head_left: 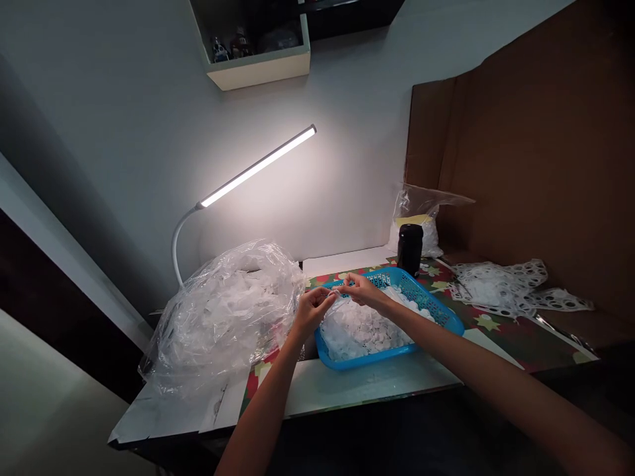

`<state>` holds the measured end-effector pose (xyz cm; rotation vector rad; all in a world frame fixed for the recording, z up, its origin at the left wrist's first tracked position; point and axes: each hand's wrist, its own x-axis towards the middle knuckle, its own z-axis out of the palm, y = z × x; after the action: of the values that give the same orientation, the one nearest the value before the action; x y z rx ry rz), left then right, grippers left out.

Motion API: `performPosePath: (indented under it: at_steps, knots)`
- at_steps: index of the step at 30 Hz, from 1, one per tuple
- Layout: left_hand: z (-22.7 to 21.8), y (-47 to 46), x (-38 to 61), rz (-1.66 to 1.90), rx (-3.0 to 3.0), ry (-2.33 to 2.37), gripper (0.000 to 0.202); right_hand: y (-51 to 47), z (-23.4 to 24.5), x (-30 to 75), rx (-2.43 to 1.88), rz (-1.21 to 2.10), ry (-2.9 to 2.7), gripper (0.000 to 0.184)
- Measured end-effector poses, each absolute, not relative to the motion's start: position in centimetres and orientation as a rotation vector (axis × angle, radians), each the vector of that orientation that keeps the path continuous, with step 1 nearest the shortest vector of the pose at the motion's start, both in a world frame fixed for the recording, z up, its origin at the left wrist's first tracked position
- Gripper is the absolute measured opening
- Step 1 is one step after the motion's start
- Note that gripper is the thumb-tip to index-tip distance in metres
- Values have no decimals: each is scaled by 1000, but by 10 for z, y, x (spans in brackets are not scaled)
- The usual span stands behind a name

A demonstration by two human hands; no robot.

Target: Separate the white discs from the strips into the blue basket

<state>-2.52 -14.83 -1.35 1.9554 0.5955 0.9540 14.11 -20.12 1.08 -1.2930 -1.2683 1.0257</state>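
My left hand (313, 311) and my right hand (361, 291) meet above the left part of a blue plastic basket (342, 363). Both pinch a small, thin white piece (336, 295) between thumb and fingers; its exact kind is too small to make out. Many small white pieces (380, 327) fill the basket, along with some whitish sheet-like material on its left side. To the left of my left hand lies a large clear plastic bag (223, 317) filled with white material.
A lit desk lamp (258, 166) leans over the table. Behind the basket stand a black container (410, 250) and a clear bag of white pieces (417, 231). White perforated sheets (510, 287) lie at right, near a tall cardboard panel (536, 158). A shelf (262, 69) hangs above.
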Motion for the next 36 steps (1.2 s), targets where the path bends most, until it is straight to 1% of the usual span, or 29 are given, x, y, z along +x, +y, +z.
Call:
performPosePath:
  at_steps: [6, 10, 19, 28, 36]
  knots:
    - [-13, -153, -21, 1108, 2001, 588, 19, -198, 7, 141, -1329, 984, -1315, 18]
    - [-14, -155, -20, 1176, 2054, 615, 24, -198, 4, 140, -1332, 976, -1356, 19]
    - [-15, -154, -21, 1071, 2063, 621, 23, -194, 0, 141, -1349, 959, -1400, 17]
    - [-21, -150, -20, 1103, 1902, 712, 24, -192, -2, 141, -1312, 1019, -1440, 17]
    - [-16, -153, -19, 1039, 1960, 701, 22, -193, -3, 145, -1289, 995, -1438, 17]
